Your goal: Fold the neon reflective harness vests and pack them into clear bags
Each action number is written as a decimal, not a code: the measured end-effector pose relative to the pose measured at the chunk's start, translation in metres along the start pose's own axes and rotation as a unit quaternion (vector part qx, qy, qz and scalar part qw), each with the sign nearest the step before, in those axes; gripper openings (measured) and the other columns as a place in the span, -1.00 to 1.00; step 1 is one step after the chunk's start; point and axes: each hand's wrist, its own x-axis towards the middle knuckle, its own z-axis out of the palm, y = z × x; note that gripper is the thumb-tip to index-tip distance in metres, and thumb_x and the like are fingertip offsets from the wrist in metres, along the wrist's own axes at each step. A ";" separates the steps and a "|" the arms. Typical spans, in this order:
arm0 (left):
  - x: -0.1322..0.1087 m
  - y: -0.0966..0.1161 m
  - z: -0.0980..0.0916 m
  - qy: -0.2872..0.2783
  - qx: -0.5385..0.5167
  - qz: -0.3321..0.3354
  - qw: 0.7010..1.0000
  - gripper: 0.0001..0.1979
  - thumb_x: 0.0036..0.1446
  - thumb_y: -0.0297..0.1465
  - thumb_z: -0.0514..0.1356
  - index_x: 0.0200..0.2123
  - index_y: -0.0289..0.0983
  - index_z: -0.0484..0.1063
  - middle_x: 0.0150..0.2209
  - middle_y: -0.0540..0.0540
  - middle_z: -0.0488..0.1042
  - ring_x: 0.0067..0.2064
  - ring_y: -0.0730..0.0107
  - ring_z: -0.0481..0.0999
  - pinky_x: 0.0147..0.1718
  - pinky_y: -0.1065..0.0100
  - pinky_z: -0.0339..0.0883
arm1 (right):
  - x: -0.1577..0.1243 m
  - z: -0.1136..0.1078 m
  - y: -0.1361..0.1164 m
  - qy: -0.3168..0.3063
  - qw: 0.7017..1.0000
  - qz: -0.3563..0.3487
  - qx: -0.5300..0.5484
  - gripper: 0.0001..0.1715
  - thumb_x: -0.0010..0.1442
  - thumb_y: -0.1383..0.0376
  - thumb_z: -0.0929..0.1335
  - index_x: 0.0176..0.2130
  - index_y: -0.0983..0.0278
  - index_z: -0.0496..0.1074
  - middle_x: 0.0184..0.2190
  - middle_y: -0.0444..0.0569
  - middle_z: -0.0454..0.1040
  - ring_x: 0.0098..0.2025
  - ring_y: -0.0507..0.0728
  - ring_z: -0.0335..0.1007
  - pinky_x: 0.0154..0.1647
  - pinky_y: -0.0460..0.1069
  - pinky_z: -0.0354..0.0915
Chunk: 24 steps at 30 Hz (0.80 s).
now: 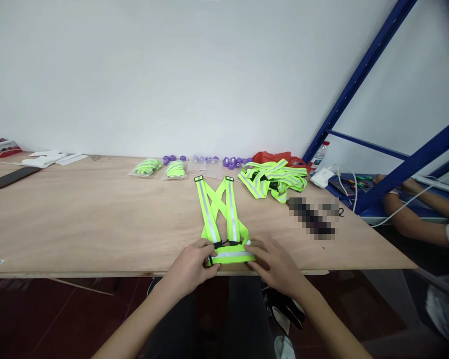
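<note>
A neon yellow reflective strap vest [220,214] lies flat on the wooden table [97,219], its two straps crossed and its waistband at the near edge. My left hand [192,267] pinches the left end of the waistband by the black buckle. Over on the band's right end, my right hand [275,267] presses down with bent fingers.
A pile of the same vests [275,179] lies behind on the right, beside a red bag [277,157]. Two bagged vests [160,168] and purple rolls [232,161] sit along the wall. Another person's arm [415,219] rests by the blue rack [392,169] at right.
</note>
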 end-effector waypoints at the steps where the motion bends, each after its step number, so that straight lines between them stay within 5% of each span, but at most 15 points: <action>1: 0.000 0.000 0.000 0.001 -0.002 0.002 1.000 -0.99 0.13 -0.47 0.25 -0.35 -0.27 0.46 -0.24 -0.06 0.49 -0.40 0.41 0.47 -0.40 0.41 0.30 | 0.001 0.002 -0.004 -0.004 0.999 -0.024 -0.022 -0.62 0.31 0.35 0.28 0.08 0.18 0.48 0.14 0.15 0.44 0.16 0.31 0.38 0.12 0.24 0.38; 7: 0.000 -0.001 -0.006 -0.005 0.021 0.008 1.000 -0.96 0.13 -0.47 0.26 -0.37 -0.27 0.44 -0.26 -0.06 0.48 -0.34 0.36 0.49 -0.37 0.39 0.32 | 0.001 0.017 -0.019 -0.062 0.995 -0.062 -0.046 -0.39 0.33 0.35 0.26 0.33 0.15 0.20 0.36 0.15 0.16 0.38 0.31 0.09 0.27 0.24 0.27; 15: -0.011 0.004 0.003 0.058 0.170 0.060 0.982 -0.95 0.14 -0.46 0.23 -0.31 -0.23 0.41 -0.14 -0.13 0.51 -0.05 0.06 0.46 -0.13 0.10 0.39 | 0.007 0.012 -0.021 -0.085 0.996 -0.033 0.012 -0.44 0.25 0.32 0.34 0.23 0.17 0.31 0.21 0.16 0.31 0.26 0.30 0.23 0.22 0.22 0.28; 20: -0.012 0.018 0.027 0.080 0.214 0.095 0.969 -0.66 0.17 -0.59 0.07 0.01 -0.25 0.34 0.18 -0.23 0.36 0.30 -0.02 0.23 0.19 -0.06 0.25 | 0.016 0.010 -0.023 -0.086 0.995 -0.028 0.033 -0.47 0.20 0.33 0.37 0.16 0.18 0.36 0.10 0.14 0.35 0.13 0.29 0.31 0.13 0.21 0.32; 24: -0.005 0.022 0.048 0.074 0.239 0.065 0.966 -0.51 0.22 -0.40 0.17 0.21 -0.23 0.24 0.36 -0.28 0.13 0.40 -0.28 -0.03 0.22 -0.24 0.13 | 0.018 0.010 -0.021 -0.080 0.996 -0.035 0.034 -0.50 0.17 0.34 0.38 0.11 0.23 0.38 0.06 0.16 0.39 0.12 0.31 0.31 0.19 0.28 0.26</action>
